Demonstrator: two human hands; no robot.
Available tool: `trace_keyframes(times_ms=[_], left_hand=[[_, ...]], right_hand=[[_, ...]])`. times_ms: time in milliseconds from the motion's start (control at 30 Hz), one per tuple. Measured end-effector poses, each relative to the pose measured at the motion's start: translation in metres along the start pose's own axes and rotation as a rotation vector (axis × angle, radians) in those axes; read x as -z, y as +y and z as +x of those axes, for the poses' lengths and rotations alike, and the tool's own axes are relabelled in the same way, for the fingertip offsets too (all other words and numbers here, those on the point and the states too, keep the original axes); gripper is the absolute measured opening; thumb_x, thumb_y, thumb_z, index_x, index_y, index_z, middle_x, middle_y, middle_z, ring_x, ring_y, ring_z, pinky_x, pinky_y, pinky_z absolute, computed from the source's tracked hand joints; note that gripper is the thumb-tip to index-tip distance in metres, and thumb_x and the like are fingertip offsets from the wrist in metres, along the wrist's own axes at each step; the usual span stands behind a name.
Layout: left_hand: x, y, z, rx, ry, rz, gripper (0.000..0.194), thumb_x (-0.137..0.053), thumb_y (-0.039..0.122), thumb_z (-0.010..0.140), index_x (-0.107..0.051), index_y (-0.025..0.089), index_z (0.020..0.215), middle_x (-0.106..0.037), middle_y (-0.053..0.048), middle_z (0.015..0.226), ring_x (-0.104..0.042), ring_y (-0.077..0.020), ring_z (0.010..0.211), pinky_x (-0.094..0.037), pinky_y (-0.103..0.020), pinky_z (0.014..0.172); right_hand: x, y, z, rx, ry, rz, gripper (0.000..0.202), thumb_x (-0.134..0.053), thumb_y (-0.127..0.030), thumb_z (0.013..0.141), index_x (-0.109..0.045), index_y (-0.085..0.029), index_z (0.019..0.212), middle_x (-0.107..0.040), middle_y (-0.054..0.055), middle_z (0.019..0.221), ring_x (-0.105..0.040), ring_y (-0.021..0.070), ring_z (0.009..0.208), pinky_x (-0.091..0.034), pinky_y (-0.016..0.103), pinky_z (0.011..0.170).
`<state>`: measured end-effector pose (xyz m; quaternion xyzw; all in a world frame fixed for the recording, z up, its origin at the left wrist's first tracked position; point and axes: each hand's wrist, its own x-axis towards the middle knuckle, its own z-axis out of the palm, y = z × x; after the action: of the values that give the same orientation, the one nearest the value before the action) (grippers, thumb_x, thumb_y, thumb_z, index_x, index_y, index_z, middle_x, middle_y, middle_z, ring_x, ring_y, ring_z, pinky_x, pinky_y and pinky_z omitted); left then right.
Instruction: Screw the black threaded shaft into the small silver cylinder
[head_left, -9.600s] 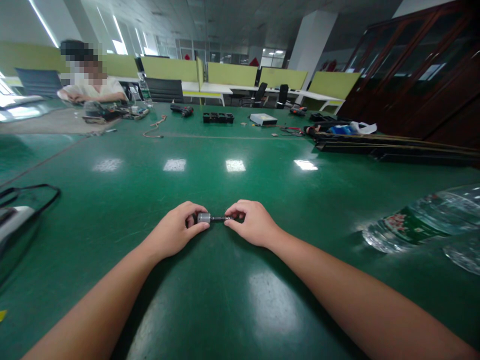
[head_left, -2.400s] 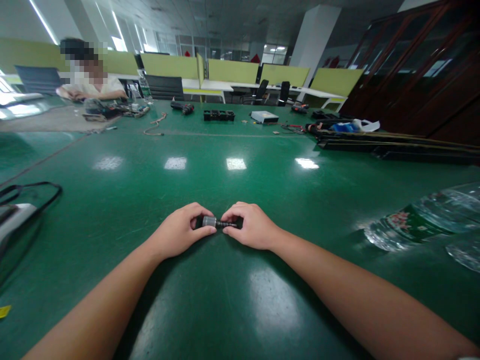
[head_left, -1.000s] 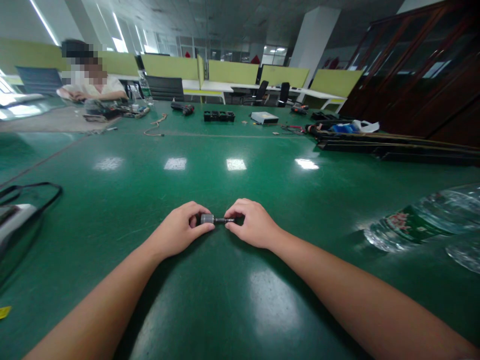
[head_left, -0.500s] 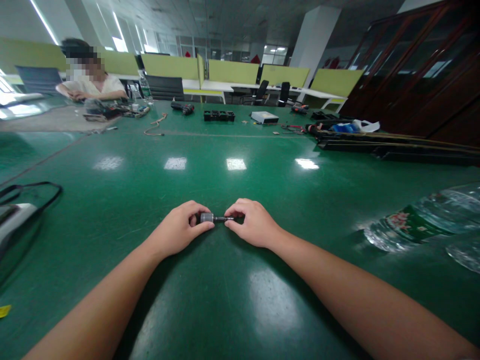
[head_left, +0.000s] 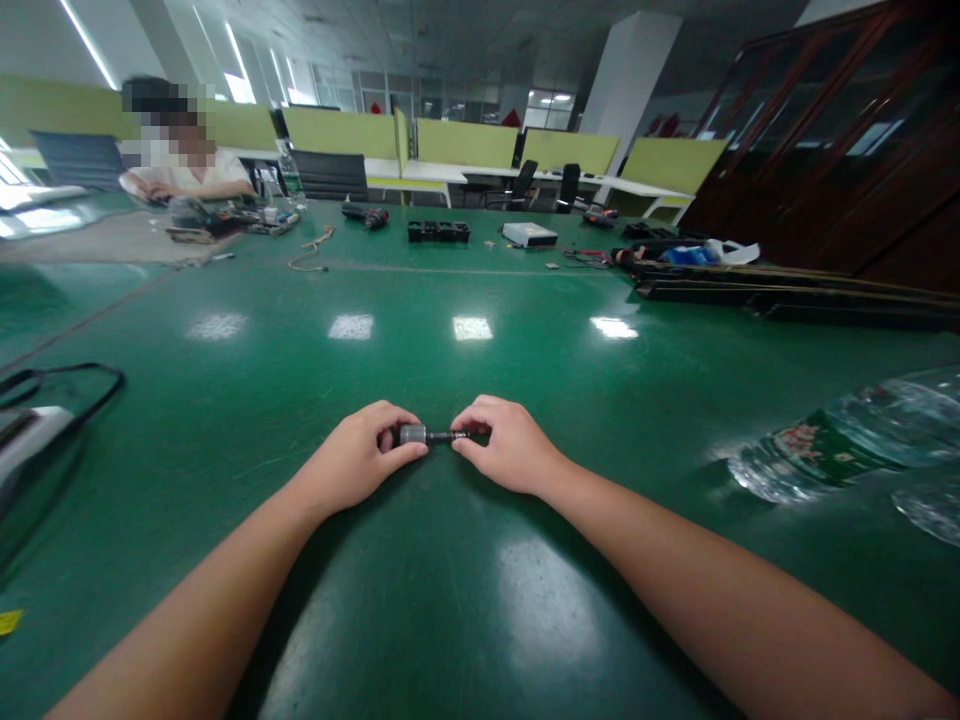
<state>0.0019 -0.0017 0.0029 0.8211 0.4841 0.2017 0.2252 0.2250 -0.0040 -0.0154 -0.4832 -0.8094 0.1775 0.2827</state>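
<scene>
A small metal tool with a thick grey cylinder (head_left: pixel 413 434) at its left end and a thin dark shaft (head_left: pixel 441 436) lies level between my two hands, low over the green table (head_left: pixel 420 350). My left hand (head_left: pixel 367 452) pinches the cylinder between thumb and fingers. The shaft's right tip is between the thumb and fingers of my right hand (head_left: pixel 504 445), which partly hide it. Both forearms reach in from the bottom corners.
Large clear bottles (head_left: pixel 832 445) lie at the right. A black cable (head_left: pixel 97 370) curls at the left. Along the far side are a power drill (head_left: pixel 366 214), a black tray (head_left: pixel 439 231), a white box (head_left: pixel 529 235) and long dark bars (head_left: pixel 750 285). A person (head_left: pixel 195 170) sits far left.
My right hand has shifted very slightly to the right along the shaft. My left hand keeps its place on the cylinder. The seated person's head has moved a little.
</scene>
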Motion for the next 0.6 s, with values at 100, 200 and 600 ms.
trace_keyframes(times_ms=[100,200,600], left_hand=[[-0.0002,-0.0001,0.0000,-0.001,0.002,0.001,0.027,-0.061,0.042,0.084,-0.068,0.022,0.101,-0.063,-0.001,0.085,-0.054,-0.0159,0.068,-0.042,-0.028,0.066],[-0.0001,-0.0005,-0.0001,0.000,0.007,0.005,0.028,-0.061,0.043,0.084,-0.068,0.022,0.101,-0.062,-0.001,0.083,-0.054,-0.0157,0.068,-0.042,-0.028,0.065],[0.0003,-0.0040,0.0006,0.014,0.044,0.020,0.030,-0.061,0.045,0.084,-0.067,0.020,0.100,-0.061,-0.002,0.083,-0.054,-0.0155,0.067,-0.044,-0.029,0.066]], right_hand=[[-0.0002,0.0002,0.0002,-0.006,-0.004,-0.002,0.008,-0.067,-0.021,0.078,-0.071,-0.020,0.085,-0.063,0.002,0.081,-0.056,0.0142,0.076,-0.042,0.028,0.072],[-0.0003,0.0001,0.0004,-0.017,-0.008,-0.009,0.009,-0.067,-0.021,0.078,-0.072,-0.020,0.086,-0.063,0.002,0.081,-0.056,0.0144,0.076,-0.042,0.028,0.072],[0.0038,0.0101,0.0030,-0.124,0.085,-0.101,0.011,-0.065,-0.021,0.079,-0.072,-0.021,0.088,-0.064,0.002,0.084,-0.055,0.0143,0.074,-0.042,0.028,0.069]])
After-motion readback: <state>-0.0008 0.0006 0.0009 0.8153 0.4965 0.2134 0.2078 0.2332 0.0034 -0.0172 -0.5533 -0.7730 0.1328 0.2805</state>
